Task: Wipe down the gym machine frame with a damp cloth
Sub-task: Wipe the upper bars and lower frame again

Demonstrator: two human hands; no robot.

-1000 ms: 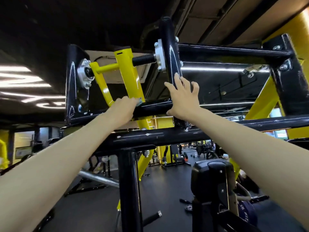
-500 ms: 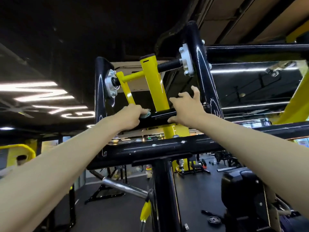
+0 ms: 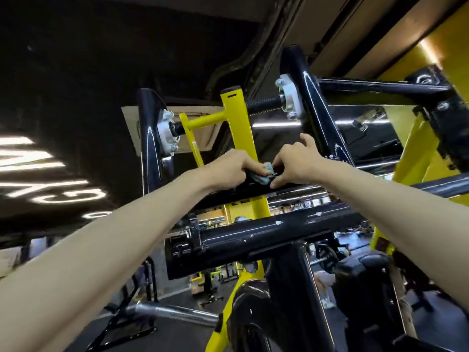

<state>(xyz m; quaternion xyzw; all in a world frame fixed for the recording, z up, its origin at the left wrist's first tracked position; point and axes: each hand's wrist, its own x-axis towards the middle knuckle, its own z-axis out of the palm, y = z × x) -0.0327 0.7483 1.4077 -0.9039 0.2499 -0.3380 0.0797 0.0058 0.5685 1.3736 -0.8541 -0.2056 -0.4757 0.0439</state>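
Note:
The gym machine frame (image 3: 266,235) is glossy black tubing with a yellow lever arm (image 3: 239,123) pivoting between two black uprights. A small light-blue cloth (image 3: 264,177) lies bunched on the upper black crossbar (image 3: 299,190), just right of the yellow arm. My left hand (image 3: 233,168) grips the cloth from the left, fingers curled over it. My right hand (image 3: 294,163) pinches the cloth's right edge with thumb and curled fingers. Both hands meet at the cloth, so most of it is hidden.
A thick black crossbar with paint chips runs below the hands, above a black post (image 3: 291,301). Black uprights with silver bearing plates (image 3: 167,133) flank the yellow arm. A chrome bar (image 3: 175,312) lies lower left. Other gym machines stand on the floor behind.
My right hand left the right upright, slid left along the crossbar and now pinches the cloth. My left hand moved right with the cloth, past the yellow arm.

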